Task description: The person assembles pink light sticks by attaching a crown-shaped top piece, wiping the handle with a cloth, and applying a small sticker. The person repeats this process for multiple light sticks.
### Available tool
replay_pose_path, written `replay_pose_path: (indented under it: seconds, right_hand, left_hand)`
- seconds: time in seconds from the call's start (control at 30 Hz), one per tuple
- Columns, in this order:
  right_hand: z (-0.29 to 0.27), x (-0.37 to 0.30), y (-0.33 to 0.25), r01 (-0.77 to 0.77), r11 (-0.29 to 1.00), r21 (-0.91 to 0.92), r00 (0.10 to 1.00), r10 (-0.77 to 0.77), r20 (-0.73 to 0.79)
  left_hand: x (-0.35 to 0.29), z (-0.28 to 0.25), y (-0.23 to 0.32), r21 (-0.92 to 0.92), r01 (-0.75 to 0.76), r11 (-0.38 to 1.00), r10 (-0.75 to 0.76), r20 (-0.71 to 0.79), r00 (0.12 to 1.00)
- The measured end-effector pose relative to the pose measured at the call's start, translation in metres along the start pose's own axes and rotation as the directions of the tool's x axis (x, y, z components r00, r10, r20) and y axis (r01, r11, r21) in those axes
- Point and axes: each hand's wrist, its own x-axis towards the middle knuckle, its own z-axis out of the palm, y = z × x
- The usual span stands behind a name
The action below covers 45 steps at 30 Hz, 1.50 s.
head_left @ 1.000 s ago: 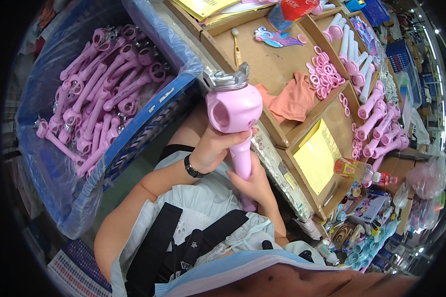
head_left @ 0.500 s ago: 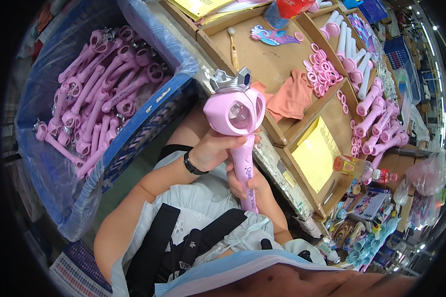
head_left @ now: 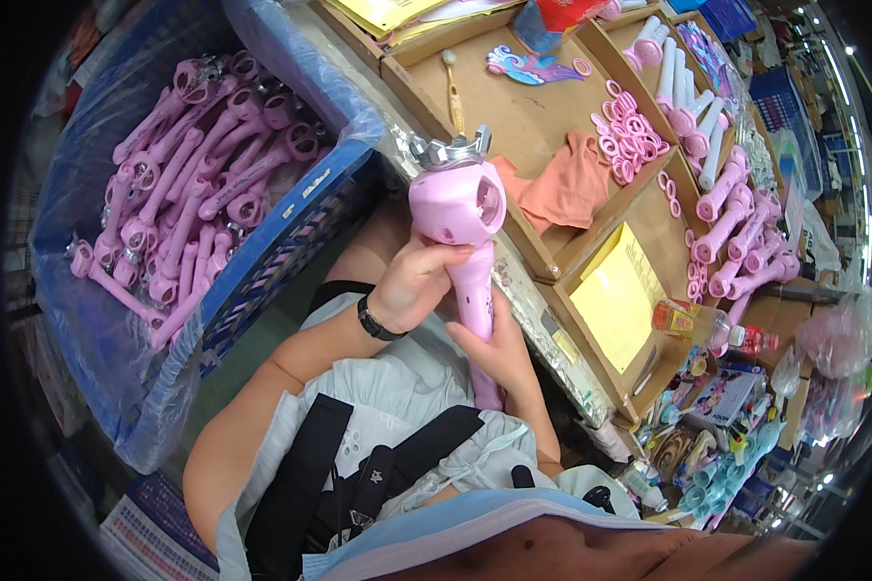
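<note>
A pink toy wand (head_left: 446, 201) stands upright in front of me, its round head topped by a silver crown. Around the neck below the head, my left hand (head_left: 415, 283) is closed, its thumb lying across the front. My right hand (head_left: 509, 351) grips the handle lower down, fingers partly hidden behind it. An opening in the side of the head faces right, with something clear or shiny inside. The handle's lower end points down toward my lap.
To the left, a blue plastic-lined basket (head_left: 295, 208) holds many similar wands. Right of me, a wooden divided tray (head_left: 513, 107) carries pink rings (head_left: 630, 145), an orange cloth (head_left: 564, 184), a brush (head_left: 454, 92) and yellow paper (head_left: 618, 295). A bottle (head_left: 693, 324) lies beyond it.
The wand has turned about its long axis, so the head's opening now faces right and the printed handle side is turned away. My right hand has shifted its grip on the handle.
</note>
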Motion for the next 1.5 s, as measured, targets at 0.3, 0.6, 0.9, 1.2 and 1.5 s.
replay_pose_path:
  seconds: [0.3,0.6,0.9,1.2,1.5]
  right_hand:
    - [-0.001,0.003,0.002,0.12,0.978,-0.173,0.989,-0.134,-0.07]
    - [-0.007,0.006,0.0,0.133,0.984,0.119,0.988,-0.141,0.061]
    - [-0.013,-0.001,0.009,-0.249,0.64,0.727,0.863,-0.194,0.467]
    - [-0.015,-0.001,0.015,-0.33,0.589,0.738,0.82,-0.209,0.533]
    - [-0.014,0.003,0.004,-0.079,0.875,0.477,0.968,-0.048,0.248]
  left_hand:
    - [0.001,-0.004,-0.002,-0.058,-0.041,0.997,0.045,0.068,0.997]
    - [-0.001,-0.003,0.002,-0.092,-0.013,0.996,0.022,0.099,0.995]
    - [-0.003,0.006,0.009,0.031,0.197,0.98,-0.199,0.255,0.946]
    - [-0.016,0.012,0.012,0.352,0.145,0.925,-0.216,0.173,0.961]
    - [-0.012,0.009,-0.007,0.49,-0.291,0.822,0.19,0.246,0.95]
